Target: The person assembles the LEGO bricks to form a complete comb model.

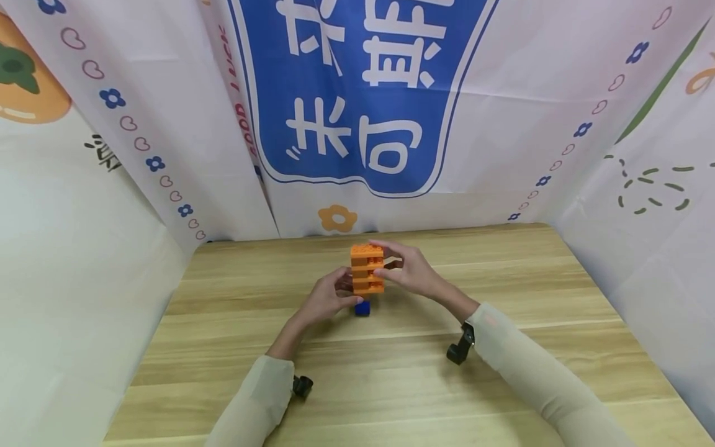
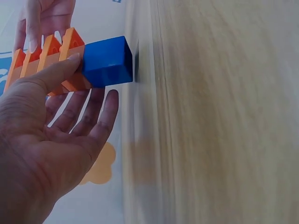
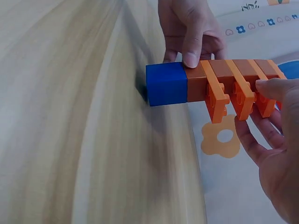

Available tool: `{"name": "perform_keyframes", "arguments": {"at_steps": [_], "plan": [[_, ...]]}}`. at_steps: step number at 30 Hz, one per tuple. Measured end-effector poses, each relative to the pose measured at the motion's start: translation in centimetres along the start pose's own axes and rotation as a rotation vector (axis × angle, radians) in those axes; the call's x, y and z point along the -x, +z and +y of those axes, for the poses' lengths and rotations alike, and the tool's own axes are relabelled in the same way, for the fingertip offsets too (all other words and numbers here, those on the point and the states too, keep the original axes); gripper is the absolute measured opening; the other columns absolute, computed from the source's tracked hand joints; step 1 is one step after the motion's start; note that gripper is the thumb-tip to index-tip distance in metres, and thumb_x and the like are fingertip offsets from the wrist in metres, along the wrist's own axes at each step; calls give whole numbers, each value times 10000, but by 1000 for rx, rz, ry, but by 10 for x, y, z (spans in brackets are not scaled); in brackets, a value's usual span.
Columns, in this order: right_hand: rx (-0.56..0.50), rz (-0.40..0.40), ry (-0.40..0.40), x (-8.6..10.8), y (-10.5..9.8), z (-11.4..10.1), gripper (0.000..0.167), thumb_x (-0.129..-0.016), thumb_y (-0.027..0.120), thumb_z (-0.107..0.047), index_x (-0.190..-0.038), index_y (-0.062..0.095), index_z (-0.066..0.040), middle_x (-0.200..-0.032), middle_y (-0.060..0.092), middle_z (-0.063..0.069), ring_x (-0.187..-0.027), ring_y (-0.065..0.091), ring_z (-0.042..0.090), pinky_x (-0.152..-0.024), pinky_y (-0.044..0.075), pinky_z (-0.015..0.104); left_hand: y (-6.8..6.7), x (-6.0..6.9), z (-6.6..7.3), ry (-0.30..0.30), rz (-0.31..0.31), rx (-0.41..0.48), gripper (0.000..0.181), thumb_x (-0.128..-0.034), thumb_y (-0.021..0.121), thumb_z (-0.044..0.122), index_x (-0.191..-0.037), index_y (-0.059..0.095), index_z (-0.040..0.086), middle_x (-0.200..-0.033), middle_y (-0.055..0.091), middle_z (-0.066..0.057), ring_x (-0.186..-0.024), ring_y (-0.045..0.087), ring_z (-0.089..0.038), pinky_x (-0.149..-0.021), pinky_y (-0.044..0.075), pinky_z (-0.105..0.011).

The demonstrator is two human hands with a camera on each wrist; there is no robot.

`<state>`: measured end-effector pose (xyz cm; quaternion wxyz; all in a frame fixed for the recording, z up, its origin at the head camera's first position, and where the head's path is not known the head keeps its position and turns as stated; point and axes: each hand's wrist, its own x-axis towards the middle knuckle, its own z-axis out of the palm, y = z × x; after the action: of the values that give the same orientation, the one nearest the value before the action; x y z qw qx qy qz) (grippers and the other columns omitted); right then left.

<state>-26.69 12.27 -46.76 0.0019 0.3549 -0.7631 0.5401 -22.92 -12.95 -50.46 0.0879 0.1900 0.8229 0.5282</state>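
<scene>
A tower of toy building bricks point(image 1: 359, 271) stands upright between both hands, with orange plates and brown bricks alternating above a blue brick point(image 3: 167, 84) at its foot. My left hand point(image 1: 328, 297) holds the lower part, its thumb on a brown brick point(image 3: 195, 82) just above the blue one and its fingers behind. Higher up, my right hand point(image 1: 412, 271) grips the tower between thumb and fingers on the side where the orange plates point(image 3: 217, 95) jut out. The blue brick's underside is at or just above the table; I cannot tell whether they touch.
The wood-grain table point(image 1: 385, 385) spreads around the tower. A printed white cloth with a blue panel point(image 1: 357, 167) hangs behind the table's back edge, and white cloth walls point(image 1: 61, 273) stand at both sides. Small black cameras point(image 1: 302, 387) are strapped near the wrists.
</scene>
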Motion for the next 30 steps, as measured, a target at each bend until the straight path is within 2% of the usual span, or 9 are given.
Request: {"name": "perform_keyframes", "arguments": {"at_steps": [6, 13, 18, 22, 26, 30], "plan": [[-65, 7, 71, -9, -7, 4, 622, -949, 787, -18, -1522, 546, -48, -1295, 682, 161, -1116, 689, 331, -905, 624, 411, 0, -5, 2, 7, -11, 25, 609, -933, 812, 35, -1476, 538, 55, -1284, 684, -136, -1161, 681, -304, -1038, 554, -466], [-82, 11, 159, -20, -12, 15, 628, -948, 788, -21, -1523, 536, -19, -1321, 679, 166, -1159, 679, 346, -922, 607, 355, -2, -12, 0, -37, -10, 83, 699, -935, 804, 20, -1548, 470, 55, -1296, 656, -147, -1169, 672, -296, -1040, 552, -454], [-115, -8, 230, -29, -14, 23, 617, -972, 774, -62, -1533, 521, -12, -1381, 663, 168, -1193, 665, 391, -913, 613, 470, -5, -18, -1, -73, -16, 130, 785, -932, 797, -3, -1602, 391, 50, -1325, 628, -162, -1172, 661, -292, -1021, 560, -435], [-173, -21, 314, -34, -14, 30, 620, -983, 768, -90, -1544, 511, -28, -1391, 652, 167, -1173, 677, 357, -924, 593, 575, -6, -22, -3, -114, -24, 161, 824, -934, 793, -6, -1626, 352, 67, -1348, 604, -170, -1185, 652, -298, -1032, 554, -438], [-208, -29, 383, -37, -13, 39, 614, -991, 754, -84, -1552, 506, -44, -1355, 649, 191, -1108, 703, 321, -944, 568, 618, -8, -25, -7, -159, -32, 172, 831, -944, 794, 25, -1638, 341, 83, -1364, 597, -163, -1206, 642, -294, -1049, 541, -445], [-232, -28, 426, -40, -11, 47, 605, -998, 737, -64, -1556, 503, -51, -1352, 633, 210, -1106, 706, 317, -955, 569, 603, -10, -28, -11, -184, -39, 196, 841, -949, 792, 41, -1648, 327, 91, -1377, 604, -170, -1225, 644, -304, -1059, 535, -458]]}}
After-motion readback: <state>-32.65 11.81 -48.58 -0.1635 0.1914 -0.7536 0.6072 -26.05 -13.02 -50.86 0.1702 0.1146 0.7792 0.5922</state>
